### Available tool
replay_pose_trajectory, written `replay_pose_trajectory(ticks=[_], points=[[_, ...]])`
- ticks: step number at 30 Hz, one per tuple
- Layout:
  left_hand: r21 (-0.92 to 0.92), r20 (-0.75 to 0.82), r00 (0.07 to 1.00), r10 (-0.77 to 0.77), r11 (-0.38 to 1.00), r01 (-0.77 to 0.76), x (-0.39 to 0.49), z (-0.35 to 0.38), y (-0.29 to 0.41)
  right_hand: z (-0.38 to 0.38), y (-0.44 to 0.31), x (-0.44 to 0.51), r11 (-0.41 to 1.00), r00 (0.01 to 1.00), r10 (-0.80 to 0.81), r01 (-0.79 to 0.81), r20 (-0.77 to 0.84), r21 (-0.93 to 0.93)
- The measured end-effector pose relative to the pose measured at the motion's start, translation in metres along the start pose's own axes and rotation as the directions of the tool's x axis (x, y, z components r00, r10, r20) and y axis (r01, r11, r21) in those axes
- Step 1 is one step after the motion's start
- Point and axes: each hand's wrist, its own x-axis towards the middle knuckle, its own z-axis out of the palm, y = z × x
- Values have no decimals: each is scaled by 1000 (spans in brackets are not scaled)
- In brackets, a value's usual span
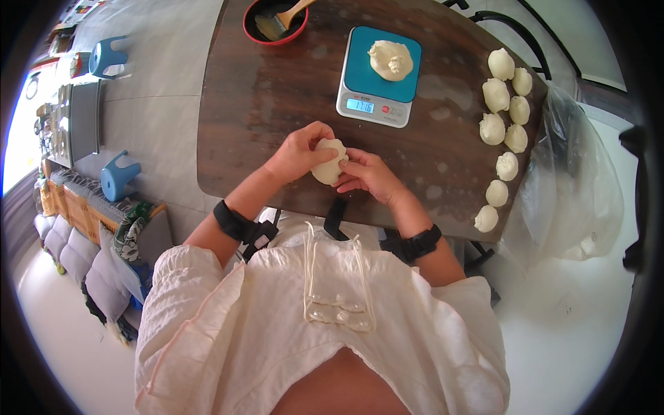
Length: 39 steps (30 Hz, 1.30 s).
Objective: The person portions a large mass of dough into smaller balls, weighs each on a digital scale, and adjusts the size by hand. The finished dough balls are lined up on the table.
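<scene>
Between my two hands is a flattened, pale piece of dough (328,168), held just above the near edge of the dark wooden table (259,119). My left hand (303,150) grips its upper left side, thumb lying across the face. Thumb and fingers of my right hand (365,174) pinch the dough's right edge. Beyond them a digital kitchen scale (373,111) with a teal top and a lit display carries a lumpy piece of dough (390,61). Several dough balls (493,128) lie in uneven rows along the table's right side.
At the far left of the table, a red-rimmed dark bowl (250,32) holds a wooden-handled brush (282,21). A clear plastic bag (570,181) hangs at the right edge, near a black chair (519,26). Blue stools (119,179) and a cushioned sofa (104,270) stand left.
</scene>
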Motion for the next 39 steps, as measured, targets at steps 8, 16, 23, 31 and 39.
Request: replay_pose_trajectory(ticks=[8,16,23,31,39], points=[[259,177,984,-18,965,-29,23,-13,3,-1,12,15,921,926,-316,248,-204,-300],[104,204,948,-245,968,228,30,-6,-18,-8,28,21,932,862,-317,206,-395,-300],[686,55,918,392,653,-320,16,33,-16,-13,26,25,843,810,-464,278,-359,-461],[219,204,973,-112,973,66,12,21,8,-11,2,-8,950,925,-231,281,-303,133],[138,130,992,-1,990,-17,6,35,12,17,-10,-12,503,694,-696,291,-182,-814]])
